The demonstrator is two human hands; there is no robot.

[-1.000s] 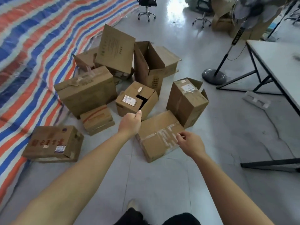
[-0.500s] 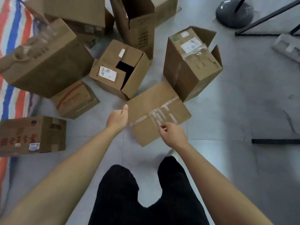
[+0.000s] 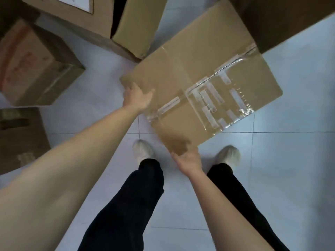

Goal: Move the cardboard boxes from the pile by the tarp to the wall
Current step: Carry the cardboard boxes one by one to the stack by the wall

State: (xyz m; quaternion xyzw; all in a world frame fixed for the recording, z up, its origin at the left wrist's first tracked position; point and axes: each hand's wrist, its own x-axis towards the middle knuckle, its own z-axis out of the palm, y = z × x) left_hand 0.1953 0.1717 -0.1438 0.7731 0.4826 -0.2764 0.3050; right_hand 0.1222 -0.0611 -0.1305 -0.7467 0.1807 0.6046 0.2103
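Right between the two hands sits the taped cardboard box (image 3: 199,84), lying flat and turned at an angle. The left hand (image 3: 138,97) grips its left corner, thumb laid on the top face and fingers wrapped out of sight under the edge. The right hand (image 3: 188,160) clasps the near corner from below, palm against the side, fingers curled around the cardboard. Whether the box rests on the pale tiled floor (image 3: 290,160) or is just off it, I cannot tell. Its top is plain brown, the centre seam sealed with clear shiny tape and marked by several whitish strips of torn label. Beyond the left hand stands an open-topped box (image 3: 101,24), close to the taped one; further out on that side are two more brown boxes (image 3: 34,60). Below the hands are dark trousers and light shoes (image 3: 143,149).
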